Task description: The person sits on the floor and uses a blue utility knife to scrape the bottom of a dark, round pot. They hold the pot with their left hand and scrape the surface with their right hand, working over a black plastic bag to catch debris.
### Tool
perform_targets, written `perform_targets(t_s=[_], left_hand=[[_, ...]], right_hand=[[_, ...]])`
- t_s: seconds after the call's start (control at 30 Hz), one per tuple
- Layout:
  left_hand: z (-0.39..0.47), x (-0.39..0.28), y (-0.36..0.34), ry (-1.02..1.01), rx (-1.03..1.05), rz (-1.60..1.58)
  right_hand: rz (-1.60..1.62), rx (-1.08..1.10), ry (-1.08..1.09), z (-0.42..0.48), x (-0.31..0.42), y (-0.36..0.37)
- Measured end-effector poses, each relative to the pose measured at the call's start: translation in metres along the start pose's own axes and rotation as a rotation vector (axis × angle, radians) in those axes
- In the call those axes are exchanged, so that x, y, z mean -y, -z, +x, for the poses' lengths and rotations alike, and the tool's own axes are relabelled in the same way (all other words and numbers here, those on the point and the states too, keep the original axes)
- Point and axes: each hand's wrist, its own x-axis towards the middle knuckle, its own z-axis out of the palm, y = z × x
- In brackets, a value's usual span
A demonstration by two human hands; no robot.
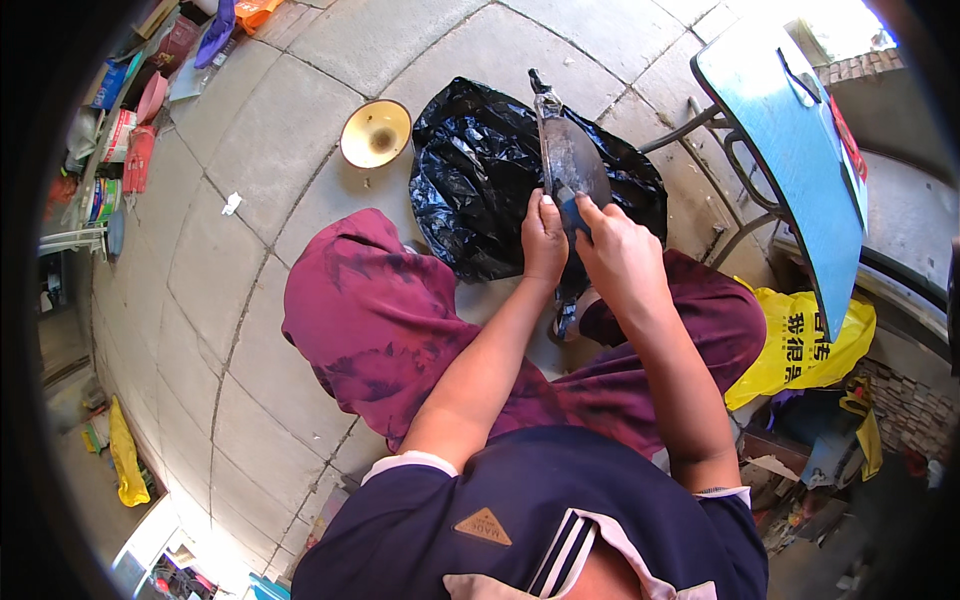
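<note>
A dark metal vessel (581, 161), perhaps a pan, stands tilted on edge above a crumpled black plastic bag (472, 187) on the floor. Its rounded side faces right, and a narrow black-tipped end (538, 82) points away from me. My left hand (546, 236) grips the near end of its rim. My right hand (622, 247) presses a small blue thing (574, 215), perhaps a scouring pad, against the rounded surface; the fingers cover part of it. Left of the bag sits a cream bowl (375, 135) with a brown patch at its bottom.
A blue-topped folding table (795, 150) stands at the right, its metal legs near the bag. Below it lies a yellow plastic bag (795, 345) bearing writing. Crowded shelves (105, 165) line the left. A white scrap (232, 203) lies on the paved floor (187, 337).
</note>
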Motion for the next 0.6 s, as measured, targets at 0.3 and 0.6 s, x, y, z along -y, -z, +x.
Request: perform_targets(t_s=[0.3, 0.6], left_hand=[[0.004, 0.006, 0.001, 0.055, -0.015, 0.173], [0.004, 0.005, 0.006, 0.049, -0.084, 0.175]], right_hand=[[0.003, 0.115, 0.095, 0.018, -0.016, 0.027], [-0.003, 0.108, 0.166, 0.013, -0.018, 0.009]])
